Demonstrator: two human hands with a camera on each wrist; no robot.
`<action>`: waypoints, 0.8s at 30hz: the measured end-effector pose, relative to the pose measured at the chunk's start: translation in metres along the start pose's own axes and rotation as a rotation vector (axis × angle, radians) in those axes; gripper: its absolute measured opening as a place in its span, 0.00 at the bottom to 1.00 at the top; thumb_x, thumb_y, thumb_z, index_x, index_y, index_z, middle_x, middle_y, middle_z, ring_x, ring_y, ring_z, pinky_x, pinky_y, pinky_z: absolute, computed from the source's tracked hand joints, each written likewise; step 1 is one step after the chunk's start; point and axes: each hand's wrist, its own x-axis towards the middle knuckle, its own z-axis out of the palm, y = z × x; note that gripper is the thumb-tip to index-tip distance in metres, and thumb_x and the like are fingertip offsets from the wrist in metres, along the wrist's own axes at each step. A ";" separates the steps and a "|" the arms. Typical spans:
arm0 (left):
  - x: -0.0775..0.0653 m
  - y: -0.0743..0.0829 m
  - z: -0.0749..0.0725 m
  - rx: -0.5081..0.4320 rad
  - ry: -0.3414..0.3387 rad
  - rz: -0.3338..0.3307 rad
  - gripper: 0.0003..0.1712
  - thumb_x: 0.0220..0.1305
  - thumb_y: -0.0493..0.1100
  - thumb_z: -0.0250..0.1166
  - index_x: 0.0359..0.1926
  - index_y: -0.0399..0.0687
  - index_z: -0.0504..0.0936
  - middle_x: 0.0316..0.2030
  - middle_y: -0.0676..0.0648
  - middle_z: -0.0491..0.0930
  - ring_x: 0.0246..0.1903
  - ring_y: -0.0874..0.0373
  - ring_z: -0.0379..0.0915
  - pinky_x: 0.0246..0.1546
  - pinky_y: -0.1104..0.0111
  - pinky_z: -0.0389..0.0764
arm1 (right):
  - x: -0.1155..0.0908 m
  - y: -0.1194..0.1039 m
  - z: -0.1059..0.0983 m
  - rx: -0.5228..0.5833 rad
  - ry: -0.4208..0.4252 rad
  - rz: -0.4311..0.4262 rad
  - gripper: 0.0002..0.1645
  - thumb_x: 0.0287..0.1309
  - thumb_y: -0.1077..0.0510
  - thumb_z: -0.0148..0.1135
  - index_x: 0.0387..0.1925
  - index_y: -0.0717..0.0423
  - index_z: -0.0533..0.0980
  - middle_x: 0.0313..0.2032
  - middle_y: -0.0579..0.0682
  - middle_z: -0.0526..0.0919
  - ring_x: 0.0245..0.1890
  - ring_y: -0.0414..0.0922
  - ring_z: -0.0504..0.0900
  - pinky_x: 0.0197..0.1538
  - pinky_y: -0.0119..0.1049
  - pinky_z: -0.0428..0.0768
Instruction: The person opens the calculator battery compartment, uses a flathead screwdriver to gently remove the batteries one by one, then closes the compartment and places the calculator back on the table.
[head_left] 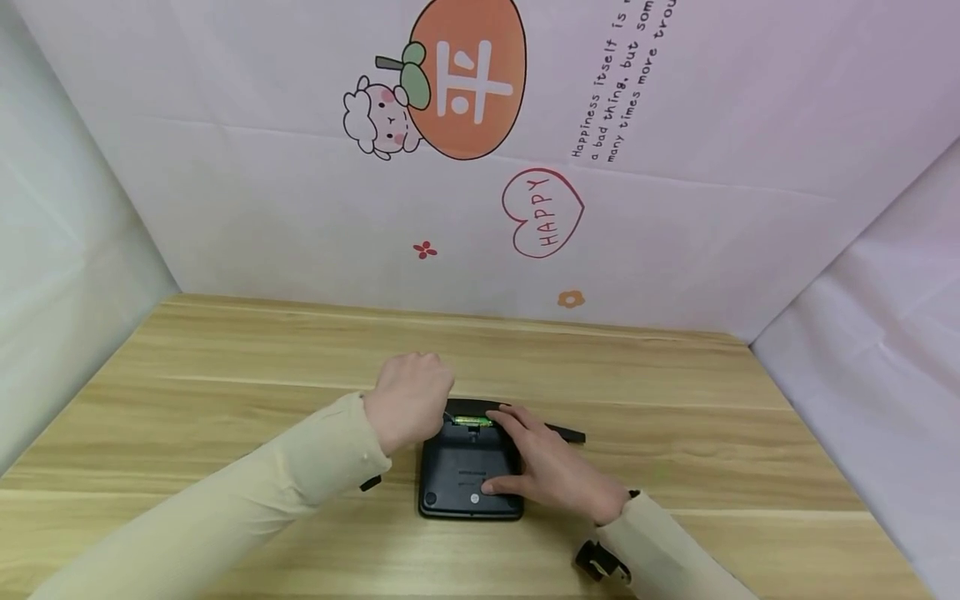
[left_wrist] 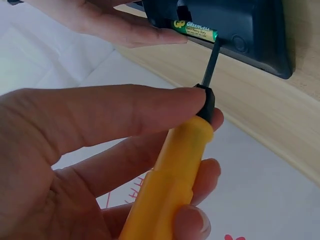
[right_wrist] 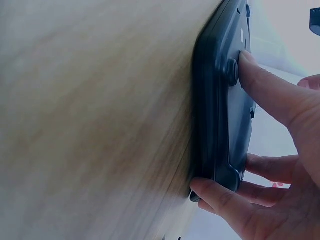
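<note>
A black calculator (head_left: 468, 467) lies back side up on the table, its battery compartment uncovered. Inside sits a green GP battery (left_wrist: 195, 30). My left hand (head_left: 410, 400) grips a screwdriver (left_wrist: 167, 175) by its yellow handle, thumb on the black collar. The screwdriver's metal shaft reaches to one end of the battery. My right hand (head_left: 551, 467) holds the calculator at its right side. In the right wrist view its thumb (right_wrist: 265, 85) presses on the back near a round foot, while another finger lies against the edge close to the tabletop.
A narrow black piece (head_left: 566, 433) sticks out past the right hand on the wooden table (head_left: 675, 467). A white printed cloth (head_left: 300, 225) rises behind the table, with plain white cloth at both sides.
</note>
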 end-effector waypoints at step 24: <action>-0.023 -0.047 0.033 -0.429 0.028 -0.087 0.10 0.53 0.36 0.71 0.39 0.48 0.88 0.33 0.51 0.78 0.32 0.58 0.71 0.31 0.67 0.71 | 0.000 0.001 0.000 -0.014 -0.001 0.002 0.54 0.47 0.38 0.71 0.70 0.55 0.59 0.69 0.59 0.60 0.66 0.57 0.66 0.60 0.52 0.71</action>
